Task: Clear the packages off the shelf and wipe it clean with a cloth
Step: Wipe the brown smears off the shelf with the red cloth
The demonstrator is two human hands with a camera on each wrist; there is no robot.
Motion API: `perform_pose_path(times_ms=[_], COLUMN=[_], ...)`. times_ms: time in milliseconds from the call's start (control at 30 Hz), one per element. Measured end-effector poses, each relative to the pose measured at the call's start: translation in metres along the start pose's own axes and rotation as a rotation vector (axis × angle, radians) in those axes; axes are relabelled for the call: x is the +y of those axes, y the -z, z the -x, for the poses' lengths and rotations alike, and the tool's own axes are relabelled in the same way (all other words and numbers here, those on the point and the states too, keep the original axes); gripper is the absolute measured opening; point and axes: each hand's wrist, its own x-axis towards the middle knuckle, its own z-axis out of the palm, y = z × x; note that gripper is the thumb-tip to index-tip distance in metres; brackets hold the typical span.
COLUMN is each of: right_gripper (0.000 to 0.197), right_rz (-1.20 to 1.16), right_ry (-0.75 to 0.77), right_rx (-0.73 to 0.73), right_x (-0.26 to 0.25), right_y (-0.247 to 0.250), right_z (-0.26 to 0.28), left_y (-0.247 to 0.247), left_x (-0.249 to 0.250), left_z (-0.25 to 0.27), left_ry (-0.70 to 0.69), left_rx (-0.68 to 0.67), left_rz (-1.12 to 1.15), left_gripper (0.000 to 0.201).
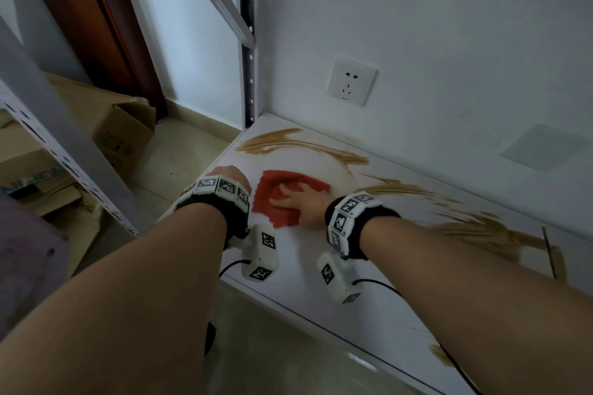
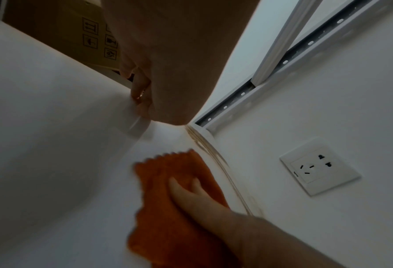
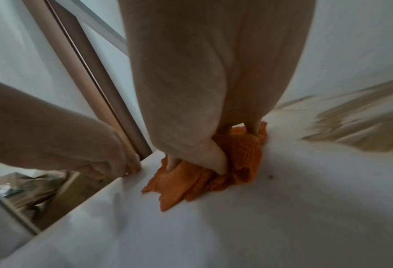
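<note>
A red-orange cloth (image 1: 272, 179) lies on the white shelf board (image 1: 295, 250) near its left end. My right hand (image 1: 298, 202) presses flat on the cloth, fingers spread, and the fabric bunches under the thumb (image 3: 213, 159). My left hand (image 1: 229, 175) grips the shelf's left edge with its fingers (image 2: 140, 87) curled over it. Brown streaks (image 1: 301, 144) smear the board along the back wall, and more brown streaks (image 1: 475, 228) lie to the right of my hands. I see no packages on this board.
A wall socket (image 1: 352, 80) sits just above the shelf. A perforated upright (image 1: 248, 42) stands at the back left corner, and a grey post (image 1: 64, 138) at the front left. Cardboard boxes (image 1: 122, 135) lie on the floor to the left. A thin dark strip (image 1: 548, 250) lies at the right.
</note>
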Motion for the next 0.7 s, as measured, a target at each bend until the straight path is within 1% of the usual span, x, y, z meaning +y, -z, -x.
perform_pose_path(times_ms=[67, 100, 167, 200, 233, 300, 400, 433, 467, 500, 533, 567, 600, 633, 667, 700], right_gripper=[0.057, 0.059, 0.063, 0.064, 0.066, 0.062, 0.042, 0.039, 0.038, 0.038, 0.039, 0.039, 0.039, 0.038, 0.036, 0.035], right_rz=[-0.02, -0.025, -0.038, -0.055, -0.087, -0.199, -0.399, -0.43, -0.424, -0.393, -0.342, -0.281, -0.231, -0.189, -0.169, -0.162], right_ry=[0.086, 0.113, 0.136, 0.14, 0.139, 0.117, 0.046, 0.014, -0.028, -0.077, -0.133, -0.184, -0.229, -0.257, -0.264, -0.244], right_rx=[-0.028, -0.05, -0.071, -0.053, -0.019, 0.072, 0.265, 0.333, 0.383, 0.407, 0.39, 0.348, 0.289, 0.246, 0.222, 0.229], right_x=[-0.014, -0.017, -0.019, -0.018, -0.017, -0.011, 0.003, 0.009, 0.015, 0.02, 0.024, 0.027, 0.029, 0.03, 0.029, 0.03], right_y=[0.0, 0.001, 0.006, 0.009, 0.01, 0.011, 0.012, 0.012, 0.013, 0.012, 0.012, 0.01, 0.009, 0.007, 0.007, 0.008], right_z=[-0.006, -0.008, -0.008, -0.006, -0.003, 0.003, 0.011, 0.013, 0.014, 0.013, 0.014, 0.012, 0.011, 0.01, 0.009, 0.008], left_y=[-0.004, -0.009, -0.014, -0.014, -0.013, -0.01, -0.007, -0.006, -0.009, -0.012, -0.014, -0.015, -0.02, -0.024, -0.029, -0.029], left_x=[-0.003, -0.006, -0.011, -0.011, -0.009, -0.002, 0.013, 0.019, 0.024, 0.03, 0.037, 0.041, 0.042, 0.042, 0.04, 0.038], left_z=[0.006, 0.003, -0.005, -0.006, -0.007, -0.002, 0.007, 0.011, 0.011, 0.012, 0.016, 0.021, 0.019, 0.018, 0.014, 0.012], left_ry=[-0.069, -0.038, -0.017, -0.009, -0.028, -0.061, -0.157, -0.2, -0.231, -0.268, -0.292, -0.323, -0.32, -0.318, -0.328, -0.353], left_rx=[-0.02, -0.043, 0.0, -0.003, -0.022, -0.023, 0.106, 0.14, 0.146, 0.15, 0.128, 0.091, 0.035, -0.026, -0.055, -0.077], left_rz=[-0.054, -0.049, -0.042, -0.033, -0.042, -0.049, -0.07, -0.055, -0.047, -0.031, -0.035, -0.063, -0.095, -0.144, -0.167, -0.193], left_gripper=[0.034, 0.033, 0.034, 0.031, 0.024, 0.031, 0.031, 0.031, 0.032, 0.034, 0.037, 0.043, 0.052, 0.062, 0.069, 0.073])
